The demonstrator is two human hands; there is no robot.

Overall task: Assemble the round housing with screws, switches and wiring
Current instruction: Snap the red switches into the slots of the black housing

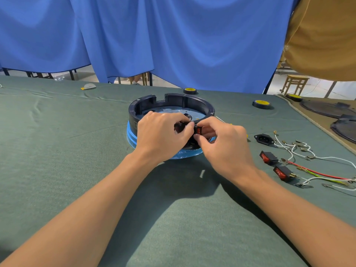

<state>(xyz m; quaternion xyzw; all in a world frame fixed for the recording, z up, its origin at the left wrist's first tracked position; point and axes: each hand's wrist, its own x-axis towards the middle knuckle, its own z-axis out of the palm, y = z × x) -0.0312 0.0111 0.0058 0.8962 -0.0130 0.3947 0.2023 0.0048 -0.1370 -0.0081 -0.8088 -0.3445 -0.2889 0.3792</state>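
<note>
Centre of frame, on the green table cloth (pixel 57 151): round black housing (pixel 171 104), open side up, seated on a blue base (pixel 132 137). Thin clear film visible inside, over the floor of the housing.

Both hands at the near wall, fingertips meeting there. Right hand (pixel 225 143), just right of centre: thumb and fingers pinched round a small black switch (pixel 198 130) with a red rocker, held against the outside of the near wall. Left hand (pixel 161 135), just left of it: fingers curled over the near rim, seemingly clamping the wall itself, exact hold unclear behind the knuckles.

Right of the housing and well apart from it, flat on the cloth: upper spare switch (pixel 268 157) and, lower and farther right, lower spare switch (pixel 282 172), both red-faced. Above these, a black power socket (pixel 264 139). Farther right, a loose tangle of white, red and green wires (pixel 308 157) with metal terminals, running out to the right edge.

Behind the housing, two black tape rolls with yellow tops: near tape roll (pixel 190 90) just past the far rim, far tape roll (pixel 261 104) off to the right.

Across the top of the frame, a blue curtain (pixel 173 35).
</note>
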